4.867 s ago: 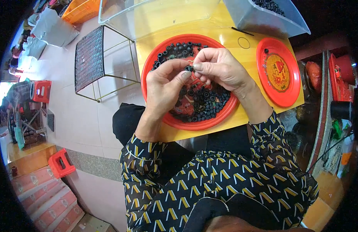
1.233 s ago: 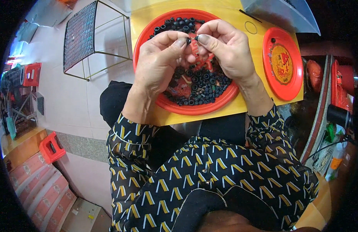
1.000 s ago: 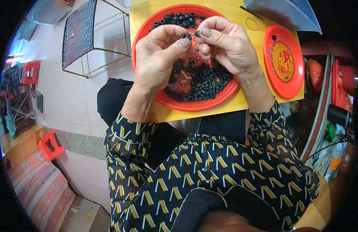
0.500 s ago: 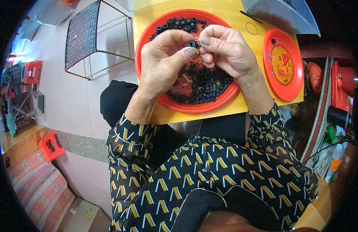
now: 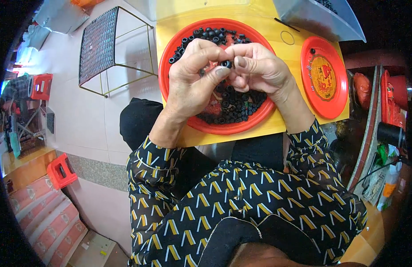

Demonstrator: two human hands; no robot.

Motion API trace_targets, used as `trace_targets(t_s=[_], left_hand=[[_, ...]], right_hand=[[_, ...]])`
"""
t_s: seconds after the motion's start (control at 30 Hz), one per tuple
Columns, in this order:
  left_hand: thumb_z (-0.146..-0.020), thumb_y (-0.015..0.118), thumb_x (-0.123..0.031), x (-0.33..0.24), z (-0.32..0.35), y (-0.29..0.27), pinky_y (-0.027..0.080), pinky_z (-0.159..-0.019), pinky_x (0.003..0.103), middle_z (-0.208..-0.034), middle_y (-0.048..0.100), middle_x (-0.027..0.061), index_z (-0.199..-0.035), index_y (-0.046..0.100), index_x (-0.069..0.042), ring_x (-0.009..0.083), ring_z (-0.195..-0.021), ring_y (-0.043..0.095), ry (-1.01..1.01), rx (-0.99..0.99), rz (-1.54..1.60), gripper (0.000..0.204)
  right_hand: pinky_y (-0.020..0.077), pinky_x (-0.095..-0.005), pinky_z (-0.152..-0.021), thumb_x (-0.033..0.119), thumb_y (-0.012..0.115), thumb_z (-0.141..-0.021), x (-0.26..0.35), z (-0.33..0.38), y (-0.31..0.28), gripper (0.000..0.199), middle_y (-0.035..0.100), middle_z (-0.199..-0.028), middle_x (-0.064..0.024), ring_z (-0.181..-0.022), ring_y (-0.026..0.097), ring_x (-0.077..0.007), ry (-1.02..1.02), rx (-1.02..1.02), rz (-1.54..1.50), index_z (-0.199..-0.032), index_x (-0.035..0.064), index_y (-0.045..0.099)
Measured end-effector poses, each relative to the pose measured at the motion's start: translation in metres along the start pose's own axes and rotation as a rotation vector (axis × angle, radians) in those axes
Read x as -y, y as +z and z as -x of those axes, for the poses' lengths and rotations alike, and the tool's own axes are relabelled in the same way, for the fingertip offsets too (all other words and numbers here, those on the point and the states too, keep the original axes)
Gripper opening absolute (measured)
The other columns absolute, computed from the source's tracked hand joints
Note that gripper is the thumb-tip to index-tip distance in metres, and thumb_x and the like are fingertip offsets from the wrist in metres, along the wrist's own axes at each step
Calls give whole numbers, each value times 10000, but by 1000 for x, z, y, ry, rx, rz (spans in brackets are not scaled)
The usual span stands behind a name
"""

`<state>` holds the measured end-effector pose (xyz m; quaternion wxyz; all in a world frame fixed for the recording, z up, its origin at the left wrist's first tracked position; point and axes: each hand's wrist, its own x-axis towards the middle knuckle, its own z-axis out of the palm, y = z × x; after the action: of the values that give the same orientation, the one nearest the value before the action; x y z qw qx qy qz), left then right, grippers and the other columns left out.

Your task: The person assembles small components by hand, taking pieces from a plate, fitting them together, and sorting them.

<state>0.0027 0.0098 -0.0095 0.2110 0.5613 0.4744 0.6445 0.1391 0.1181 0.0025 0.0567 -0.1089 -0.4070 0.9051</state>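
Observation:
Between the fingertips of both hands sits a small round black part (image 5: 226,64) with a ring-shaped end, held above a large red tray. My left hand (image 5: 194,73) pinches it between thumb and forefinger. My right hand (image 5: 259,69) meets it from the other side, fingers bent and thumb pressed in; anything else in that pinch is hidden. Below, the round red tray (image 5: 223,129) holds many loose black parts: bigger round ones (image 5: 210,33) at the far side and small ones (image 5: 239,111) at the near side. My hands cover the tray's middle.
Right of the tray, a red oval plate (image 5: 307,80) carries one black part (image 5: 312,51). A translucent bin (image 5: 319,20) stands at the table's far right, near a thin black stick (image 5: 287,24) and a rubber band (image 5: 287,38). A woven stool (image 5: 99,46) stands on the floor at left.
Both hands stay together over the tray, still pinching the black part, and my fingers have closed in tighter around it. The whole view has shifted slightly.

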Motion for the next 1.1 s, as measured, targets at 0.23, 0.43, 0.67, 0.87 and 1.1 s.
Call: trace_targets(t_s=[0.23, 0.43, 0.67, 0.87, 1.1], left_hand=[[-651, 639, 38, -8, -2, 0, 430, -638, 249, -769, 540, 52, -865, 601, -4, 140, -724, 520, -21, 65, 72, 222], [-620, 650, 36, -11, -7, -4, 432, -626, 275, -744, 533, 67, -827, 590, -18, 184, -683, 521, 84, 98, -80, 223], [-613, 654, 35, -13, -4, -10, 423, -591, 307, -679, 514, 83, -757, 570, -18, 224, -653, 519, 73, 170, -177, 176], [-653, 641, 58, -9, -4, 1, 438, -609, 269, -761, 547, 78, -831, 585, -4, 173, -691, 528, 95, 66, -95, 197], [-716, 674, -140, -9, -4, -7, 373, -619, 215, -728, 500, 17, -933, 575, 32, 88, -667, 457, -175, 46, 56, 294]], right_hand=[[431, -217, -449, 172, 578, -827, -6, -2, -6, 199, 585, -715, -74, -514, 535, -106, -32, 148, -100, -906, -9, 557], [438, -219, -423, 140, 601, -805, -5, -7, -7, 141, 585, -680, -82, -483, 544, -115, -1, 110, -89, -841, 11, 558], [411, -207, -422, 198, 616, -798, -12, -3, -3, 187, 540, -649, -26, -489, 515, -91, 53, 83, 4, -862, 32, 561], [409, -194, -454, 213, 574, -831, -1, 2, 1, 180, 524, -671, -23, -538, 508, -77, -35, 37, 104, -816, 35, 545], [409, -178, -458, 197, 595, -809, 11, 13, 14, 179, 578, -652, -27, -506, 511, -64, -180, -123, 406, -818, 19, 587]])
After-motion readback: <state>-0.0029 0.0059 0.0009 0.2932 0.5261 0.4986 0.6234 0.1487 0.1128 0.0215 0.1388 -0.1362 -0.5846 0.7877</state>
